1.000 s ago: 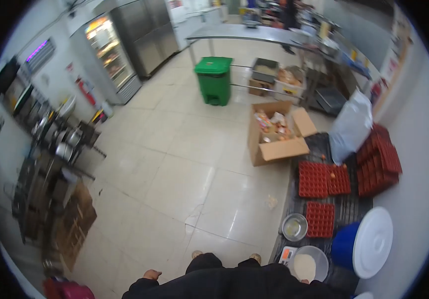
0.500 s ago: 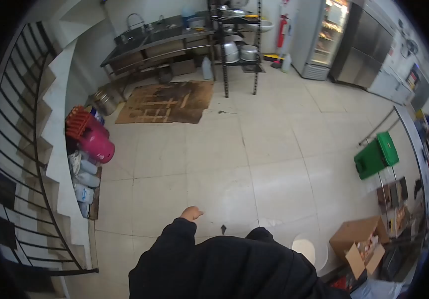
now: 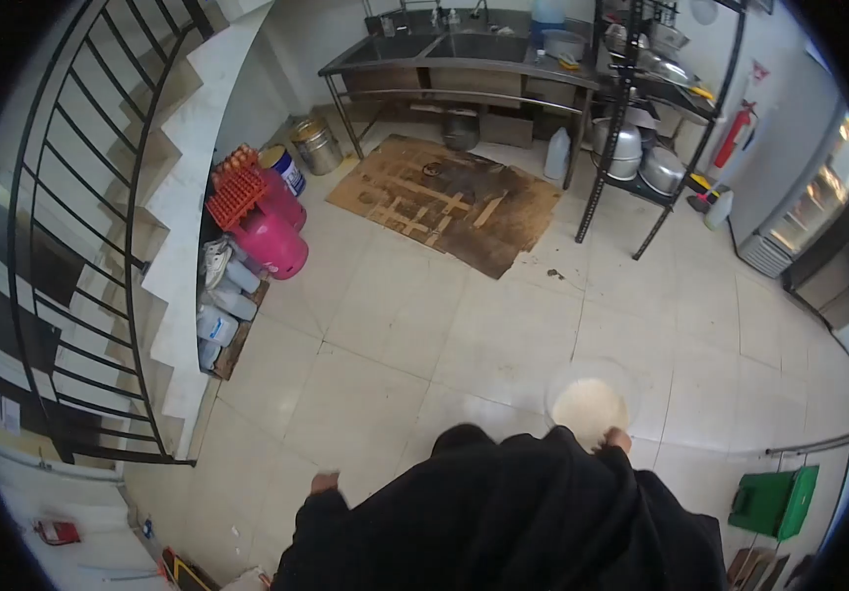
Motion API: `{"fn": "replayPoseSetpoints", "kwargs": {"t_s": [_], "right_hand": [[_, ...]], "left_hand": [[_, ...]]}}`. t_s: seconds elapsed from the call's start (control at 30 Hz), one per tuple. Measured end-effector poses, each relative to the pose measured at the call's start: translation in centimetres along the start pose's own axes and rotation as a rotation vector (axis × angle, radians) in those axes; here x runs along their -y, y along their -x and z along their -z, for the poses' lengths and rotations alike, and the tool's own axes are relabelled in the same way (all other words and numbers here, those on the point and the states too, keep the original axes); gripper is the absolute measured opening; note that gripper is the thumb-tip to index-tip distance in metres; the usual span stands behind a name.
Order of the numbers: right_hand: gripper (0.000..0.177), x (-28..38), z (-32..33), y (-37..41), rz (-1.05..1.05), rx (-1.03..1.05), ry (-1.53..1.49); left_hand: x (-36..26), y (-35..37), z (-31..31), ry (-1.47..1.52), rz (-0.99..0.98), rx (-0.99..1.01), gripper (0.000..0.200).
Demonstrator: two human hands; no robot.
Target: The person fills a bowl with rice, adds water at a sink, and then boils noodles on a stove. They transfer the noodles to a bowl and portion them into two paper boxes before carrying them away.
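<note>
Near the hem of my dark top, my right hand (image 3: pixel 617 440) grips the near edge of a clear tub (image 3: pixel 629 379). The tub has a pale cream-coloured substance (image 3: pixel 590 406) in it; I cannot make out what it is. My left hand (image 3: pixel 324 482) hangs at my left side over the tiled floor, apart from any object. It is small and blurred, so its fingers do not show clearly.
Flattened cardboard (image 3: pixel 444 202) lies before the steel sink counter (image 3: pixel 464 67). A black rack (image 3: pixel 631 89) with pots stands right of it. Stairs with a railing (image 3: pixel 129 286), pink gas cylinders (image 3: pixel 276 246) and jugs are on the left; a green bin (image 3: pixel 774 502) is lower right.
My view has turned to the right-hand side's opposite, leftward, bringing the sink and stairs rightward in the picture. The tub, earlier low beside my body, now shows farther forward with my right hand on it.
</note>
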State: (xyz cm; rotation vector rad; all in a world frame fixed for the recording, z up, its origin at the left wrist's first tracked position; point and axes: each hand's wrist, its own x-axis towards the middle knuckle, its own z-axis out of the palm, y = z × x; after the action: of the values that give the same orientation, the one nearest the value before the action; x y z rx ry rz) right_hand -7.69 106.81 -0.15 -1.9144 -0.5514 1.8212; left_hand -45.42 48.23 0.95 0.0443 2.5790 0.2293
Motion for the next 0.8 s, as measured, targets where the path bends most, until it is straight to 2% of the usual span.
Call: {"fn": "replayPoseSetpoints", "kwargs": {"t_s": [0.03, 0.07, 0.1, 0.2, 0.33, 0.43, 0.5, 0.57, 0.6, 0.63, 0.7, 0.73, 0.77, 0.8], "right_hand": [[0.008, 4.3, -6.0, 4.2, 0.123, -0.071, 0.142], [0.005, 6.8, -9.7, 3.6, 0.161, -0.012, 0.136], [0.005, 8.8, -12.3, 0.0, 0.21, 0.203, 0.226], [0.004, 16.9, -24.4, 1.9, 0.38, 0.208, 0.318], [0.008, 25.1, -38.4, 1.8, 0.505, 0.285, 0.318], [0.012, 31.8, -47.0, 2.2, 0.567, 0.344, 0.317], [0.013, 37.2, -53.4, 2.0, 0.516, 0.418, 0.31], [0.015, 43.1, -58.8, 2.5, 0.482, 0.529, 0.284], [0.014, 45.6, -61.2, 3.2, 0.479, 0.554, 0.302], [0.013, 47.9, -63.7, 4.1, 0.473, 0.575, 0.327], [0.013, 52.0, -68.7, 2.5, 0.469, 0.601, 0.428], [0.013, 54.7, -71.2, 1.8, 0.494, 0.632, 0.45], [0.013, 57.1, -73.6, 2.1, 0.501, 0.66, 0.471], [0.012, 58.7, -76.0, 1.8, 0.493, 0.688, 0.488]], "left_hand": [[4.5, -0.2, -1.4, -0.344, -0.248, 0.121, 0.036], [5.3, 1.3, -1.5, -0.37, -0.186, 0.236, 0.036], [4.5, 1.9, -1.6, -0.354, -0.086, 0.335, 0.036], [-2.2, -1.2, -1.6, -0.22, 0.068, 0.464, 0.039], [-14.8, -14.6, 0.4, -0.169, -0.052, 0.477, 0.044], [-25.9, -28.4, 5.1, -0.185, -0.176, 0.385, 0.048], [-35.3, -38.3, 10.3, -0.152, -0.196, 0.303, 0.052], [-45.4, -47.2, 16.5, 0.035, -0.217, 0.108, 0.056], [-51.9, -48.5, 20.9, 0.167, -0.294, -0.239, 0.055], [-57.8, -49.5, 26.8, 0.585, -0.242, -0.007, 0.048], [-63.8, -53.1, 30.2, 0.988, -0.402, -0.232, 0.043], [-65.3, -54.9, 31.1, 1.004, -0.332, -0.241, 0.04], [-64.6, -56.1, 31.3, 1.005, -0.252, -0.245, 0.038], [-61.9, -59.5, 28.5, 1.066, -0.179, -0.25, 0.034]]}}
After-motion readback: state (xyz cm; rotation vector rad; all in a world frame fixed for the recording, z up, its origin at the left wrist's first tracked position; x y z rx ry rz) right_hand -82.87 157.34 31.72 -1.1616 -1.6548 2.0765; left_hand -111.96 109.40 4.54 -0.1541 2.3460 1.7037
